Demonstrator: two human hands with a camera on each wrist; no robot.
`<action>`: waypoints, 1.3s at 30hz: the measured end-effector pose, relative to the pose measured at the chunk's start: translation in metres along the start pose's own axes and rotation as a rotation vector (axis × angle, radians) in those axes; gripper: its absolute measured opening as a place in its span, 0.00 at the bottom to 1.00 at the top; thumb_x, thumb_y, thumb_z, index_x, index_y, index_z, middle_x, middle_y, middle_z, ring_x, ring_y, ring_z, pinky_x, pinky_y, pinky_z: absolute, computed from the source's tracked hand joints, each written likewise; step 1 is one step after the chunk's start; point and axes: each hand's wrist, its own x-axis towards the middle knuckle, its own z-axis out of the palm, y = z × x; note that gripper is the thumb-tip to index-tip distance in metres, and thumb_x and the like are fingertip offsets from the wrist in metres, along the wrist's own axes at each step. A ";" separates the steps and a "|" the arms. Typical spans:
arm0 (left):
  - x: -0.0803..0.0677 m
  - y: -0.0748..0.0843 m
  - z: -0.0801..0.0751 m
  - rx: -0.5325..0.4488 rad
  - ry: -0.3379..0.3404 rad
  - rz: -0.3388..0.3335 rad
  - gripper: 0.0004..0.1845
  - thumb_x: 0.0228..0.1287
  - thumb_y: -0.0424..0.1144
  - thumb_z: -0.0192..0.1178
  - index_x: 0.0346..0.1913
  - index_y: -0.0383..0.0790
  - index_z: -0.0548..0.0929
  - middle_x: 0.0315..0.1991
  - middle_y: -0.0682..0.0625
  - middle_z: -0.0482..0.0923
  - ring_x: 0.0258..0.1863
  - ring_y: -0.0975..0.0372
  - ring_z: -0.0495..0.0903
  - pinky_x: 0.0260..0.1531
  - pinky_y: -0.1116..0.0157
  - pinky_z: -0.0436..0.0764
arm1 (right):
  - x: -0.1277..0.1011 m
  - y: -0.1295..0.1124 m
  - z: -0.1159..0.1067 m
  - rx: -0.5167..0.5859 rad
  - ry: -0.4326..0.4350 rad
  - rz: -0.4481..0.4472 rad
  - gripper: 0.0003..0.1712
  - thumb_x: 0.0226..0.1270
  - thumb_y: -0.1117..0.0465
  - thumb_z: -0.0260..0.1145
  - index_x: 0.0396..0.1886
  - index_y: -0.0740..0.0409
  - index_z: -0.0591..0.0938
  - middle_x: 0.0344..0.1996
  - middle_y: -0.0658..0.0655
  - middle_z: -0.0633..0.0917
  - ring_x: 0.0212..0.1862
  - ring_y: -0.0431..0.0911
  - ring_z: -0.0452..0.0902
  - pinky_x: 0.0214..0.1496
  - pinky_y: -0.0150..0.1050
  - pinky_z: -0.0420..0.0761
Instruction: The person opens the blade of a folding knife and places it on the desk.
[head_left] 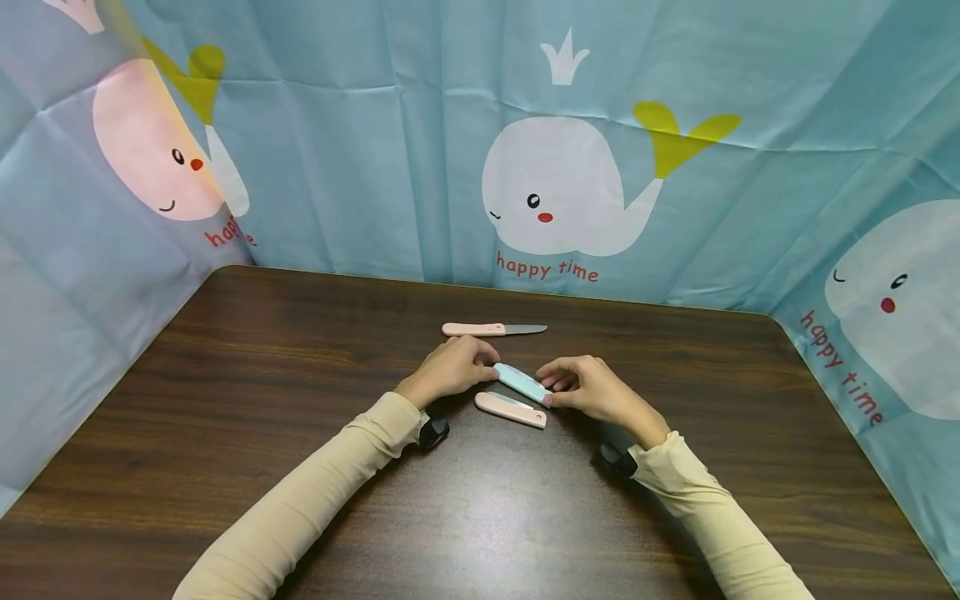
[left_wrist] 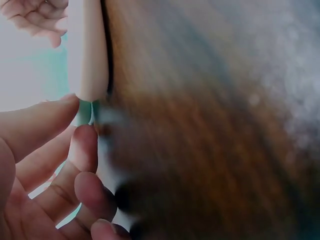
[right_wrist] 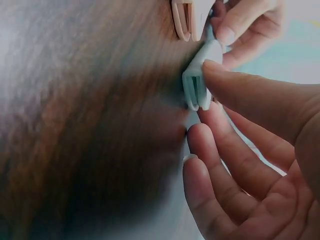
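Observation:
A light teal folding knife (head_left: 522,384) lies between the two hands, its blade folded into the handle. My left hand (head_left: 454,367) pinches its far left end between thumb and forefinger. At the slotted near right end, my right hand (head_left: 596,390) holds it with thumb and forefinger, as the right wrist view shows on the teal handle (right_wrist: 200,80). Just in front lies a pink folding knife (head_left: 512,410), its blade mostly within the handle; no hand grips it. In the left wrist view this pink handle (left_wrist: 90,50) partly hides the teal one.
Behind the left hand lies another pink folding knife (head_left: 474,330), its blade (head_left: 527,329) opened out to the right. All of them are on a dark wood-grain table (head_left: 480,517). A light blue whale-print curtain (head_left: 337,167) hangs along the table's back and sides.

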 end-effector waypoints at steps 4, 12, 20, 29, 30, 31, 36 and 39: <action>0.000 0.000 0.000 -0.012 0.000 -0.003 0.11 0.64 0.43 0.68 0.48 0.45 0.87 0.28 0.53 0.79 0.23 0.63 0.71 0.24 0.68 0.66 | 0.001 0.000 0.002 0.009 -0.001 -0.011 0.20 0.59 0.68 0.73 0.51 0.67 0.83 0.39 0.59 0.87 0.39 0.44 0.83 0.42 0.35 0.82; 0.000 -0.002 -0.002 -0.102 0.008 0.035 0.07 0.63 0.38 0.68 0.40 0.40 0.83 0.29 0.51 0.82 0.27 0.64 0.75 0.30 0.69 0.70 | 0.001 0.000 0.002 -0.034 0.011 -0.036 0.15 0.62 0.67 0.71 0.49 0.67 0.84 0.38 0.59 0.88 0.37 0.43 0.83 0.39 0.33 0.80; -0.003 -0.004 -0.004 -0.219 -0.010 0.067 0.08 0.67 0.36 0.64 0.44 0.36 0.82 0.33 0.48 0.85 0.31 0.63 0.77 0.32 0.69 0.72 | 0.000 -0.005 0.002 -0.058 0.066 -0.055 0.13 0.62 0.67 0.71 0.47 0.65 0.85 0.37 0.59 0.88 0.37 0.43 0.83 0.39 0.33 0.82; -0.020 0.005 -0.008 -0.260 0.012 0.114 0.09 0.68 0.37 0.63 0.46 0.36 0.83 0.34 0.48 0.87 0.31 0.63 0.81 0.31 0.68 0.76 | -0.008 -0.014 0.001 -0.052 0.099 -0.073 0.10 0.64 0.65 0.70 0.44 0.64 0.86 0.36 0.57 0.88 0.36 0.42 0.82 0.38 0.33 0.81; -0.023 0.006 -0.008 -0.260 0.014 0.120 0.09 0.68 0.37 0.63 0.46 0.36 0.83 0.34 0.48 0.87 0.32 0.63 0.81 0.31 0.68 0.76 | -0.009 -0.015 0.002 -0.054 0.106 -0.079 0.10 0.64 0.65 0.70 0.43 0.63 0.86 0.36 0.57 0.88 0.35 0.41 0.82 0.38 0.33 0.81; -0.026 0.007 -0.008 -0.261 0.014 0.124 0.08 0.68 0.37 0.63 0.45 0.37 0.82 0.35 0.48 0.88 0.32 0.63 0.81 0.32 0.68 0.75 | -0.011 -0.016 0.002 -0.058 0.114 -0.087 0.09 0.64 0.64 0.70 0.43 0.63 0.86 0.35 0.56 0.88 0.35 0.41 0.82 0.37 0.34 0.81; -0.037 0.011 -0.008 -0.286 0.012 0.147 0.07 0.69 0.37 0.63 0.44 0.38 0.81 0.34 0.49 0.88 0.29 0.67 0.77 0.32 0.69 0.73 | -0.017 -0.022 0.004 -0.061 0.159 -0.096 0.06 0.64 0.61 0.71 0.39 0.58 0.87 0.33 0.52 0.86 0.34 0.38 0.79 0.38 0.34 0.81; -0.043 0.013 -0.007 -0.310 0.009 0.164 0.07 0.69 0.37 0.62 0.43 0.37 0.80 0.33 0.48 0.88 0.27 0.68 0.75 0.30 0.70 0.73 | -0.021 -0.026 0.005 -0.056 0.170 -0.115 0.05 0.64 0.60 0.71 0.38 0.55 0.88 0.32 0.49 0.86 0.33 0.36 0.78 0.37 0.33 0.80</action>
